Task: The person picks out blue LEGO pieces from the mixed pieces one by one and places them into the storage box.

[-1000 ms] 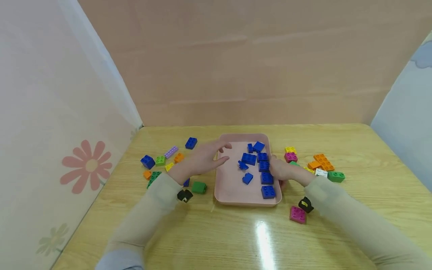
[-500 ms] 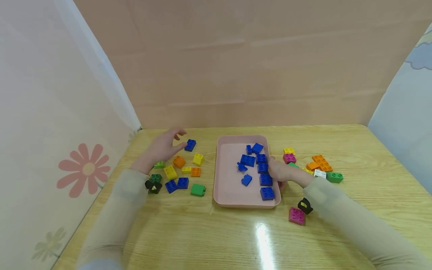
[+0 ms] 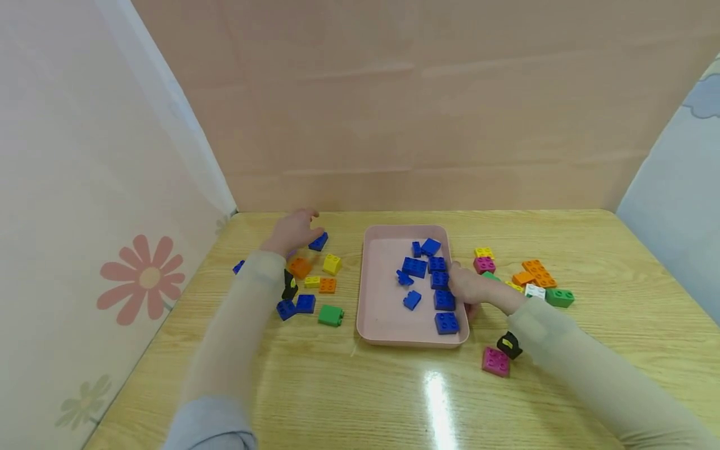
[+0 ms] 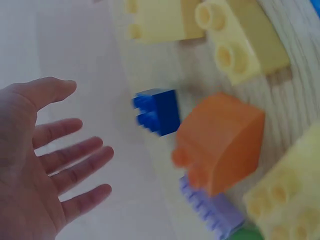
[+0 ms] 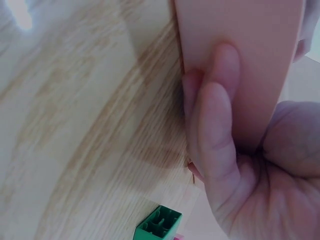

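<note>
My left hand (image 3: 294, 231) hovers at the back left of the table, just beside a blue brick (image 3: 319, 242). In the left wrist view the hand (image 4: 30, 160) has spread, loosely bent fingers, with a gap between them and the blue brick (image 4: 159, 111). My right hand (image 3: 472, 289) grips the right side of a pink tray (image 3: 382, 312), thumb over the rim. The right wrist view has its fingers (image 5: 216, 130) against the outside of the tray wall (image 5: 260, 55). Several blue bricks lie in the tray, such as one at its front right corner (image 3: 447, 323).
Left of the tray lie yellow (image 3: 332, 264), orange (image 3: 300, 267) and green (image 3: 330, 315) bricks, plus two blue bricks (image 3: 305, 304). To its right are a pink brick (image 3: 496, 362), a white brick (image 3: 535, 291) and orange bricks (image 3: 538, 273). A wall (image 3: 394, 125) rises behind the table.
My left hand has moved from over the tray's left side out to the left, then slightly right to the back blue brick. The right hand keeps its hold on the tray.
</note>
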### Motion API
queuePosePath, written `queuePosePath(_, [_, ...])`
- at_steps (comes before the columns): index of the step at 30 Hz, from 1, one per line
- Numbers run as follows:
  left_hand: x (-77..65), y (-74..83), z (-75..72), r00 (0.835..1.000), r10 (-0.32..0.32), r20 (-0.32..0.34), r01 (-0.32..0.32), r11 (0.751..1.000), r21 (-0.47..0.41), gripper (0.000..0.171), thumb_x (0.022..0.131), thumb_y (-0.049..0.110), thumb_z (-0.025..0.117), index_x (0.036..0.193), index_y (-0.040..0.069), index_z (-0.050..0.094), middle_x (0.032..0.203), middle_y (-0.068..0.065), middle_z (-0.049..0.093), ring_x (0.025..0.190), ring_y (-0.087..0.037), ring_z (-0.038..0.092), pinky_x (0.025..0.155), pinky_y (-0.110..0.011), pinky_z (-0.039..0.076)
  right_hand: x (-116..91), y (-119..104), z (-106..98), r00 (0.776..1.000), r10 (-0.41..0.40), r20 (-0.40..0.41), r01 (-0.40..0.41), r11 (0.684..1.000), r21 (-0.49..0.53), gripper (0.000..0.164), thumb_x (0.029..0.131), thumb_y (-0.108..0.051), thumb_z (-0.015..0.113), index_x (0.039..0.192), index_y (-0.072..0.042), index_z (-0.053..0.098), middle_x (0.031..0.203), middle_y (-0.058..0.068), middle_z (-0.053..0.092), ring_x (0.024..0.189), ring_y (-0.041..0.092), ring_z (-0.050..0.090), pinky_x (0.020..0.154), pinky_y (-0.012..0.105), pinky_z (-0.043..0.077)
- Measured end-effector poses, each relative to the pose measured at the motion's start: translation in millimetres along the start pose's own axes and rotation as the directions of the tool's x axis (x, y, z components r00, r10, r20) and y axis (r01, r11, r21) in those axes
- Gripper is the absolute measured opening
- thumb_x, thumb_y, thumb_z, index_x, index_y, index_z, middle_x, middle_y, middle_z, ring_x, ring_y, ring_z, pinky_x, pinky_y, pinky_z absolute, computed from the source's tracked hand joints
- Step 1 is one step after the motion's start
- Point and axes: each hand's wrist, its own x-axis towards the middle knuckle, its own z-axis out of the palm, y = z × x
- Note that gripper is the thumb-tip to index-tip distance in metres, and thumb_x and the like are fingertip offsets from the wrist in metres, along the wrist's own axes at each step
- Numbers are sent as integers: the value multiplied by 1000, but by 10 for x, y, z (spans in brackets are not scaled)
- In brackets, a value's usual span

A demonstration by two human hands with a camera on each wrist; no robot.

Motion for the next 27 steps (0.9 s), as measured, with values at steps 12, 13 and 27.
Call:
queuePosePath(12, [108, -128, 241, 967, -152, 204, 142, 988, 61, 59, 99, 30, 50, 148, 1, 34, 145, -21, 42, 127, -35, 45, 104, -48, 36, 13, -61, 12, 999, 15, 51, -15, 1000, 7, 49, 103, -1, 26, 137, 22, 0, 72, 21, 58, 52, 30, 66, 47, 33, 53])
queuePosePath(13, [96, -140, 244, 966, -153, 207, 145, 988, 53, 58, 100, 30, 50, 147, 1, 34, 144, -21, 43, 126, -35, 47, 103, -48, 37, 18, -65, 11, 998, 19, 55, -19, 1000, 12, 50, 103, -1, 25, 138, 22, -1, 73, 22, 58, 52, 31, 66, 47, 33, 53])
queuePosePath(27, [203, -192, 274, 973, -154, 172, 148, 988, 45, 50, 97, 22, 55, 140, 0, 44, 136, -19, 51, 121, -34, 50, 102, -48, 38, 4, -62, -22, 999, 6, 36, -6, 1000, -23, 50, 102, -1, 26, 136, 25, 0, 75, 23, 58, 52, 31, 66, 47, 32, 53])
